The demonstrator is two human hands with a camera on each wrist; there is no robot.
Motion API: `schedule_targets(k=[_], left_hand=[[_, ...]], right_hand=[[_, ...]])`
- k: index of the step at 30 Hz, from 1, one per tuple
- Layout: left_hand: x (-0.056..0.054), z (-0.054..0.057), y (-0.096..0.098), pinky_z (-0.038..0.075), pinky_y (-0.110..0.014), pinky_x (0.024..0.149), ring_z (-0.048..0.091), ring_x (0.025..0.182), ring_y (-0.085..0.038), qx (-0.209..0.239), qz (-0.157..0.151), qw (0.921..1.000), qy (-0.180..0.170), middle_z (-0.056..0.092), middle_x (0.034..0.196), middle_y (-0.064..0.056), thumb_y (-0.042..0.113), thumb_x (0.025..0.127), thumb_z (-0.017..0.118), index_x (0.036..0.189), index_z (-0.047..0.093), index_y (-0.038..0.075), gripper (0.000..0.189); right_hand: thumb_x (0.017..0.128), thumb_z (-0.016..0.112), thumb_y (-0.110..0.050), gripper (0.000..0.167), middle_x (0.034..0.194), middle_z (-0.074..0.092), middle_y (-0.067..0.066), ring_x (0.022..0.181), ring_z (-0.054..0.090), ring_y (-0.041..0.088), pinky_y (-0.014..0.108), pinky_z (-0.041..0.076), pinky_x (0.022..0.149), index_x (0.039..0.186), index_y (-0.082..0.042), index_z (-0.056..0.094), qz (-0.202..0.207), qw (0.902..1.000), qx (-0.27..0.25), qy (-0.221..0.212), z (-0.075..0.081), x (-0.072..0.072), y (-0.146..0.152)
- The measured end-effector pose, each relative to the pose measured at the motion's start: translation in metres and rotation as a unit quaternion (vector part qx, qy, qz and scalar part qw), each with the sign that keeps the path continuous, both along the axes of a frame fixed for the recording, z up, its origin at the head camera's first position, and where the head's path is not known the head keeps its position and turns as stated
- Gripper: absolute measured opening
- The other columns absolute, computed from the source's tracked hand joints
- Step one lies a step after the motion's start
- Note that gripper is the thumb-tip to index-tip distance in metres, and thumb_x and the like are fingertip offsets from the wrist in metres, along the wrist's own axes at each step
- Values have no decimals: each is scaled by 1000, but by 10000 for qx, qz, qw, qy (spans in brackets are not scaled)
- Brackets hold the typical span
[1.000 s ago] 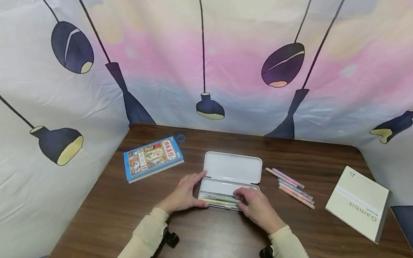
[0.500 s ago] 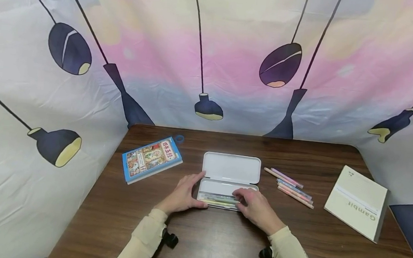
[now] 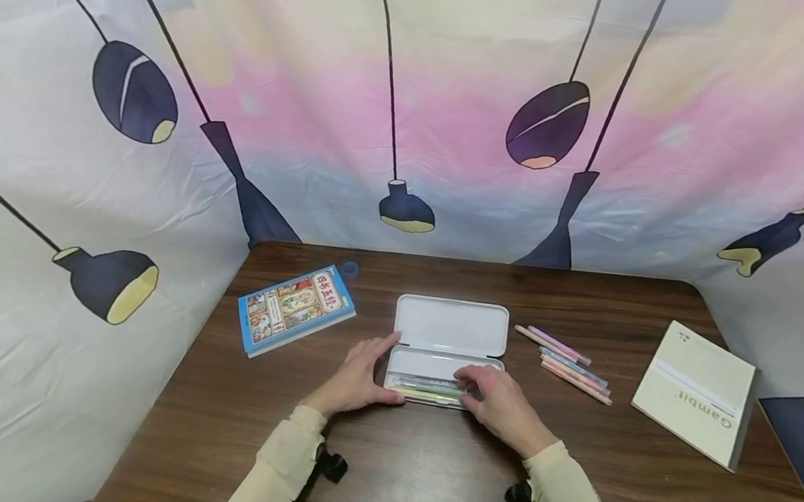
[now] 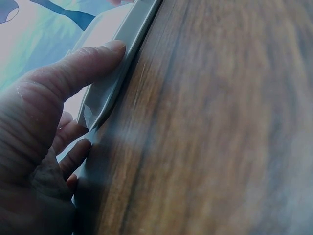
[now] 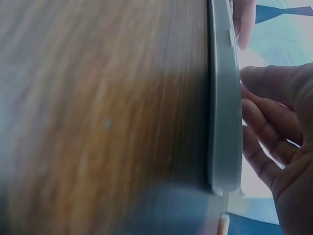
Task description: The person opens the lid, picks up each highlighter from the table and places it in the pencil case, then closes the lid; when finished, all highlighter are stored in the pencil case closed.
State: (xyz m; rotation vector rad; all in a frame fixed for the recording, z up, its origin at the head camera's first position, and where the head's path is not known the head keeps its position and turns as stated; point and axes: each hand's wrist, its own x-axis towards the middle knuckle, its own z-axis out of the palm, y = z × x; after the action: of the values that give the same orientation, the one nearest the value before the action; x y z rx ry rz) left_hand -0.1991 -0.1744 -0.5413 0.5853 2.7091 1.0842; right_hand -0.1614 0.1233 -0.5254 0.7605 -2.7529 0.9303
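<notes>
A white pencil case [image 3: 450, 326] lies open in the middle of the table, its lid folded back. Several slim pens [image 3: 425, 388], some green and yellow, lie along the front of its tray. My left hand [image 3: 355, 374] holds the case's left end, thumb at the front edge and fingers at the left side. The left wrist view shows that thumb [image 4: 93, 66] on the rim. My right hand [image 3: 500, 398] reaches into the tray, thumb and curled fingers at the right ends of the pens. In the right wrist view the case wall [image 5: 226, 112] partly hides these fingertips.
Several pink, purple, blue and peach pens [image 3: 575, 373] lie loose to the right of the case. A cream notebook [image 3: 696, 397] is at the far right. At the left sit a blue-edged book [image 3: 298, 311] and a small blue ring [image 3: 350, 269]. A printed cloth hangs behind the table [image 3: 424, 471].
Both hands stay almost where they were. The pens under my right fingers shift slightly, and a green one shows more plainly. The case has not visibly moved on the table.
</notes>
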Motion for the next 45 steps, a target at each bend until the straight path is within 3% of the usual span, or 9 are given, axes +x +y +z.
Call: schedule_targets(k=[6, 13, 17, 22, 30, 38, 45], left_hand=[[-1, 0, 1, 28, -61, 123, 36, 149, -36, -32, -31, 10000, 42, 49, 159, -11, 47, 74, 95, 166, 35, 19, 113], [0, 1, 0, 28, -62, 122, 35, 149, -36, -12, -15, 10000, 3, 49, 160, -11, 47, 74, 95, 166, 35, 20, 113], [0, 0, 0, 28, -62, 122, 35, 149, -35, -25, -12, 10000, 40, 49, 160, -11, 49, 74, 94, 166, 35, 20, 113], [0, 0, 0, 26, -62, 123, 36, 148, -35, -42, -25, 10000, 79, 49, 160, -12, 48, 74, 95, 166, 36, 19, 113], [1, 0, 0, 28, -66, 121, 33, 150, -38, -42, 42, 10000, -14, 45, 163, -13, 49, 74, 94, 167, 34, 22, 114], [1, 0, -2, 27, -68, 121, 32, 151, -40, 28, 72, 10000, -18, 44, 163, -14, 50, 74, 95, 167, 35, 23, 114], [0, -2, -1, 28, -67, 120, 33, 151, -39, 20, 54, 10000, -27, 44, 164, -13, 50, 74, 94, 167, 34, 24, 114]], right_hand=[[84, 88, -7, 31, 111, 77, 5, 103, 72, 22, 46, 59, 90, 114, -6, 76, -266, 9987, -420, 72, -8, 8, 18], [80, 90, -2, 32, 97, 76, 4, 84, 70, 14, 37, 60, 74, 108, -4, 76, -736, 9923, -782, 621, -14, 12, 56], [78, 91, -1, 33, 98, 78, 8, 86, 72, 21, 45, 59, 75, 107, -4, 76, -1287, 9866, -627, 786, -12, 14, 86], [79, 90, -2, 35, 101, 77, 16, 91, 74, 35, 57, 57, 79, 112, 0, 75, -1927, 9787, -348, 622, -8, 21, 121], [86, 83, -3, 30, 102, 72, 28, 92, 69, 45, 62, 52, 80, 112, 6, 71, -2757, 9610, -199, 38, -4, 29, 153], [89, 80, -4, 29, 98, 72, 26, 90, 68, 45, 63, 51, 80, 113, 8, 69, -2839, 9578, -4, -448, -4, 27, 157], [89, 76, -1, 24, 97, 72, 22, 89, 69, 42, 60, 51, 79, 112, 6, 71, -2729, 9607, 38, -511, -9, 26, 158]])
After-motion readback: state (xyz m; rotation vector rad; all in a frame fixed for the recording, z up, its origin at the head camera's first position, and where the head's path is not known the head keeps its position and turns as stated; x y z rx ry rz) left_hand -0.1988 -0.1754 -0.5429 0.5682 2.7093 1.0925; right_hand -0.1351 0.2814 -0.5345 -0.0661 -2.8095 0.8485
